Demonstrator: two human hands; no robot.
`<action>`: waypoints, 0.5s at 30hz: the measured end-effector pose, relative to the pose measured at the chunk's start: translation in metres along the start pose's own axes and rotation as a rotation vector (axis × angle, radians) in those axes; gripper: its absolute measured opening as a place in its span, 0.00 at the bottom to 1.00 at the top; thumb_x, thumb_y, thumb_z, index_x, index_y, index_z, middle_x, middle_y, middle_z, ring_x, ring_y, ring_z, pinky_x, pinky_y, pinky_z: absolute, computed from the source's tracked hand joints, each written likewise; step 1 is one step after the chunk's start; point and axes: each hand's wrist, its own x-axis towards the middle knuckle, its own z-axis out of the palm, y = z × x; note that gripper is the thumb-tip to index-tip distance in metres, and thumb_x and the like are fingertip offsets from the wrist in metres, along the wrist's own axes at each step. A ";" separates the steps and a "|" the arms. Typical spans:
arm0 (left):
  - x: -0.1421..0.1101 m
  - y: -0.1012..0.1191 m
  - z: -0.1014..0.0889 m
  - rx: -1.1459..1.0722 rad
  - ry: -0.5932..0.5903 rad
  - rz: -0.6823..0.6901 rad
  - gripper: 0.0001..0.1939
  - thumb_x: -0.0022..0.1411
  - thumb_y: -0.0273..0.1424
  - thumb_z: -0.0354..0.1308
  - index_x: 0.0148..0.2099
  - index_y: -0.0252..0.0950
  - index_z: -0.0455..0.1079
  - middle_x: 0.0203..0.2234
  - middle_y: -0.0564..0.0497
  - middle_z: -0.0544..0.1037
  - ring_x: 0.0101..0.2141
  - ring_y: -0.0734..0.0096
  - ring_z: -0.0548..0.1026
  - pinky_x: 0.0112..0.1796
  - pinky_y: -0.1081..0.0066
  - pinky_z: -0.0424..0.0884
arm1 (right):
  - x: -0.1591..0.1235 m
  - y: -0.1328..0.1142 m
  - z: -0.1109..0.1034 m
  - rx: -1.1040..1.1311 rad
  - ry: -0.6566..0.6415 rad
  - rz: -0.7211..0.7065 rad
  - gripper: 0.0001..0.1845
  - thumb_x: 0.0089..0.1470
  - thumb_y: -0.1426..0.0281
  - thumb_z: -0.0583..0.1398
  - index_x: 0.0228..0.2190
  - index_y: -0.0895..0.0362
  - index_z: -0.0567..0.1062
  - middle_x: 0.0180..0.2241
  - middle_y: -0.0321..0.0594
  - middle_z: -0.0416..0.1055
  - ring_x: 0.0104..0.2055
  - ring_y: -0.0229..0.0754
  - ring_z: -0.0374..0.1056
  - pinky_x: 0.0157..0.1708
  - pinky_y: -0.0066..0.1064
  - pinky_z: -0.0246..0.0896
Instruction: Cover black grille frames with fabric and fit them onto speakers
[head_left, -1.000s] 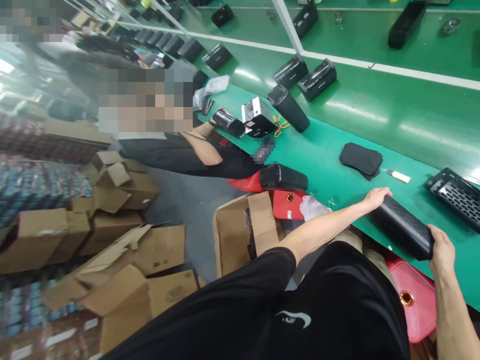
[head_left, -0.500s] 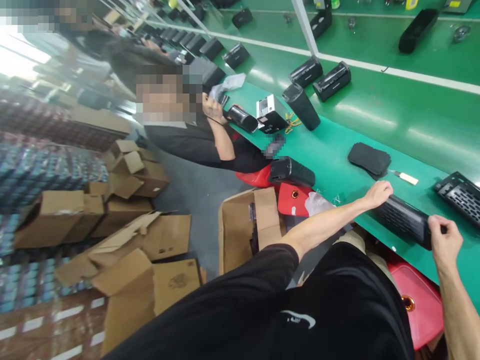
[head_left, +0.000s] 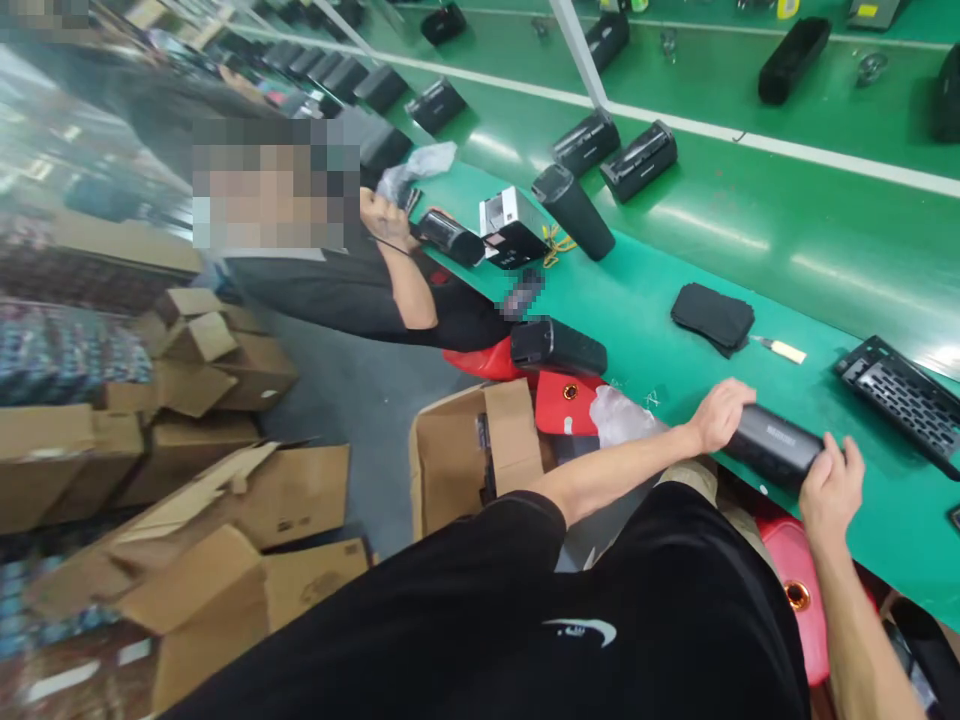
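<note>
Frame right, my left hand (head_left: 721, 415) and right hand (head_left: 832, 485) hold the case (head_left: 776, 443), fingers bent round its ends; smooth sides could slip.

Green bench (head_left: 645, 300) bears | black sheet stack (head_left: 711, 315) | pale-handled tool (head_left: 786, 350), probably a blade | perforated black casing (head_left: 904, 400)
</note>
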 end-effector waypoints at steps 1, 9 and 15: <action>-0.003 -0.001 0.002 -0.002 -0.015 0.067 0.22 0.74 0.36 0.41 0.56 0.33 0.72 0.53 0.37 0.79 0.60 0.55 0.73 0.65 0.44 0.67 | -0.004 0.000 0.000 0.036 -0.045 -0.021 0.35 0.69 0.52 0.46 0.62 0.61 0.73 0.68 0.62 0.56 0.71 0.64 0.55 0.66 0.59 0.53; 0.041 0.010 -0.010 -0.133 -0.128 -0.253 0.20 0.71 0.31 0.44 0.55 0.33 0.74 0.55 0.39 0.79 0.59 0.59 0.72 0.65 0.54 0.66 | 0.033 0.014 -0.008 0.049 -0.317 0.298 0.45 0.64 0.41 0.46 0.69 0.56 0.64 0.64 0.58 0.65 0.69 0.64 0.58 0.68 0.58 0.49; 0.114 0.015 -0.018 -0.238 -0.281 -0.642 0.22 0.73 0.38 0.43 0.48 0.34 0.77 0.51 0.42 0.81 0.55 0.58 0.75 0.62 0.56 0.68 | 0.064 0.031 -0.035 0.305 -0.326 0.436 0.58 0.49 0.37 0.63 0.71 0.54 0.60 0.65 0.51 0.65 0.58 0.57 0.70 0.53 0.46 0.71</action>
